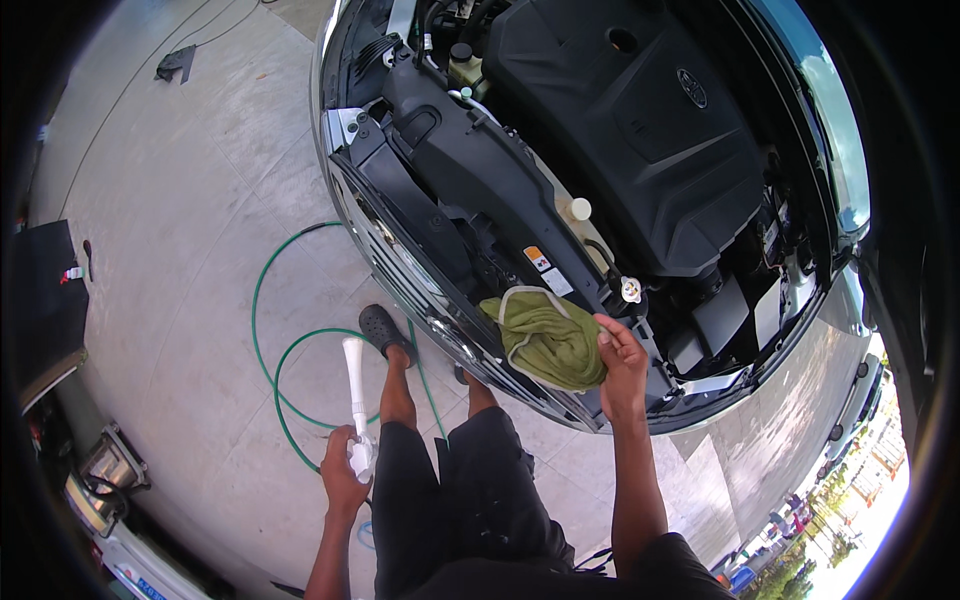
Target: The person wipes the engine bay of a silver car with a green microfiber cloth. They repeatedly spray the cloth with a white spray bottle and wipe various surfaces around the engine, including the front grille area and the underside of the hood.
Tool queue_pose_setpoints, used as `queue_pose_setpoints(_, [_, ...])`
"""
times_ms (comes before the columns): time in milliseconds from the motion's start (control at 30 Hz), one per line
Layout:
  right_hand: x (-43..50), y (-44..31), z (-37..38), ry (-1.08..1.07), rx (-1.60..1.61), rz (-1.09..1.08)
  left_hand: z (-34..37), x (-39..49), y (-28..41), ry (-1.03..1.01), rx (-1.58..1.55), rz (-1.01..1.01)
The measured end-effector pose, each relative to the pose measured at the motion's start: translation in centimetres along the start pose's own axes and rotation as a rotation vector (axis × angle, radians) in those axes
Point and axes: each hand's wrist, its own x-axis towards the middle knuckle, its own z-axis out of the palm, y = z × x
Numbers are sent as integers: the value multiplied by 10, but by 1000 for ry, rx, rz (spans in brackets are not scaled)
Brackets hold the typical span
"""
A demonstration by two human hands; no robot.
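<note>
My left hand (pixel 345 469) grips a white cleaning gun with a long cone-shaped nozzle (pixel 355 375), held beside my left thigh with its flared end pointing away from me. My right hand (pixel 624 364) pinches the right edge of a green cloth (pixel 551 341) with a pale border. The bunched cloth lies over the front of the open engine bay, on the black plastic radiator cover (pixel 480 161). Just beyond my right fingers is the metal radiator cap (pixel 631 289). A white reservoir cap (pixel 578 209) sits farther up. The large black engine cover (pixel 645 120) fills the bay's middle.
A green hose (pixel 255 300) loops over the tiled floor around my left foot. The chrome grille (pixel 405 270) runs close before my legs. The raised hood (pixel 900 300) stands at the right. At far left are a black mat (pixel 49 300) and part of another vehicle (pixel 142 566).
</note>
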Motion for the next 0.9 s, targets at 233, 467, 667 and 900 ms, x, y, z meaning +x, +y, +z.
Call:
queue_pose_setpoints(233, [123,-95,96,-293,-4,-293,22,-22,13,-114,43,-25])
queue_pose_setpoints(467, [203,-6,119,-7,-1055,-603,31,-31,6,-81,49,-81])
queue_pose_setpoints(667, [167,14,62,259,-1148,-1210,41,-20,12,-95,49,-45])
queue_pose_setpoints(900, [71,-75,20,195,-180,-587,42,-17,22,-122,72,-42])
